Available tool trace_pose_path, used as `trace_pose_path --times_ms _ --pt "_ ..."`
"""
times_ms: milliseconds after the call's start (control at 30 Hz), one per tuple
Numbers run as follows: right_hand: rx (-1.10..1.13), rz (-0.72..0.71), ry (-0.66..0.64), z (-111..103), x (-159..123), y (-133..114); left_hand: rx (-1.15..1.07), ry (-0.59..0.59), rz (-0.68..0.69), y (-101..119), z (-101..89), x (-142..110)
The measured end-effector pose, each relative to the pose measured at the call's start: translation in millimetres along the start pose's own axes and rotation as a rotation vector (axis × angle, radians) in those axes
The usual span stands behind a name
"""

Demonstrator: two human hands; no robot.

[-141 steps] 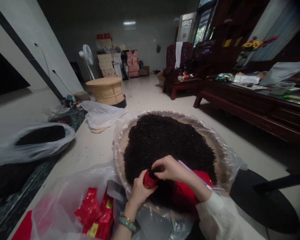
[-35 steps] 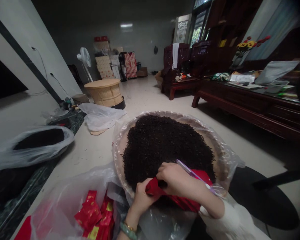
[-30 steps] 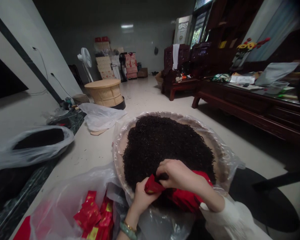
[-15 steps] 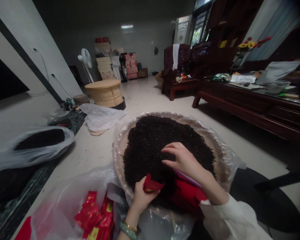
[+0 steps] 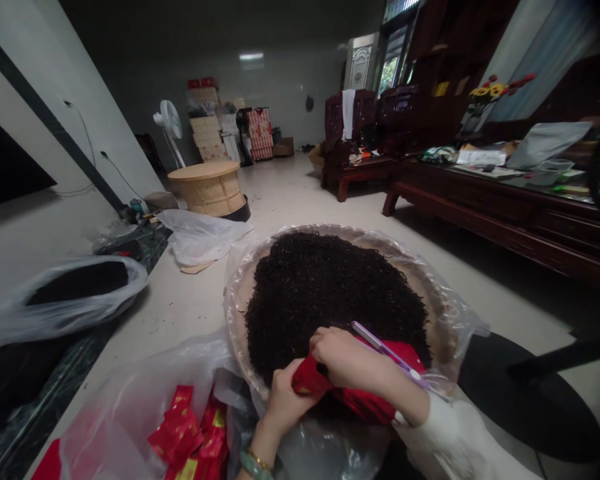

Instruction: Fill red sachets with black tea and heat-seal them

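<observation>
My left hand (image 5: 286, 399), with a green bangle and a gold one at its wrist, is closed around a small red packet (image 5: 310, 378) over the near edge of the basket. My right hand (image 5: 343, 357) is at the packet's mouth with its fingers curled together; what they pinch is hidden. Both hands are above loose dark tea leaves (image 5: 325, 287) heaped in a round, plastic-lined basket (image 5: 443, 303). Under my right forearm lie several red empty-looking packets (image 5: 367, 403), with a slim purple and white tool (image 5: 387, 351) across them.
A clear plastic bag (image 5: 125, 400) with red packets (image 5: 177, 427) stands at the near left. Further left is an open bag of dark leaves (image 5: 80, 280). A round black base (image 5: 525, 400) is at the right, a long wooden table (image 5: 485, 213) beyond it. Behind stands a drum-shaped bamboo stand (image 5: 207, 187).
My right hand has moved from over the leaves down and left to the packet's mouth, its fingers closing. The left hand still holds the packet. The purple and white tool shows more now.
</observation>
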State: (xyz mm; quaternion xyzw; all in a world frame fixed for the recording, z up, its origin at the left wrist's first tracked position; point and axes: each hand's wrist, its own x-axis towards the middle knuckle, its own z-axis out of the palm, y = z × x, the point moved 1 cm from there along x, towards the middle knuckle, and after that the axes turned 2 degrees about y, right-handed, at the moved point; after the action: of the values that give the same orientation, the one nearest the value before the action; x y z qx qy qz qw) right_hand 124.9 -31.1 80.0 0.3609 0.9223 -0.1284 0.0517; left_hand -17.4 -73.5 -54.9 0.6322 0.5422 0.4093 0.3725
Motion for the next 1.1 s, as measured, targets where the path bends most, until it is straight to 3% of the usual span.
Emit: trace_pose_path --times_ms 133,267,467,567,667,800,900,1100 --pt "0.108 -0.057 0.074 -1.0 -1.3 6.4 -0.027 0.007 -0.023 -1.3 0.3 0.6" --pt "0.216 -0.021 0.135 -9.4 -7.1 19.2 -0.074 0.052 -0.054 -5.8 0.5 3.3" --pt "0.307 0.197 0.381 -14.7 -14.4 41.5 -0.135 0.116 -0.066 -14.0 -0.5 3.0" --pt "0.329 0.075 0.489 -10.8 -19.2 33.2 -0.15 0.147 -0.074 -10.8 -2.1 3.6" --pt "0.34 -0.108 0.42 -8.2 -22.2 12.2 -0.222 0.167 -0.123 -3.9 -1.6 4.8" --pt "0.211 -0.071 0.25 -2.6 -15.6 -5.2 -0.342 0.135 -0.185 5.1 3.9 2.9" --pt "0.237 -0.033 0.2 5.9 -7.2 -0.7 -0.431 0.04 -0.245 9.9 8.7 -2.4" --pt "0.342 -0.057 0.223 19.7 -1.7 21.1 -0.538 -0.083 -0.349 18.3 6.2 -10.4"
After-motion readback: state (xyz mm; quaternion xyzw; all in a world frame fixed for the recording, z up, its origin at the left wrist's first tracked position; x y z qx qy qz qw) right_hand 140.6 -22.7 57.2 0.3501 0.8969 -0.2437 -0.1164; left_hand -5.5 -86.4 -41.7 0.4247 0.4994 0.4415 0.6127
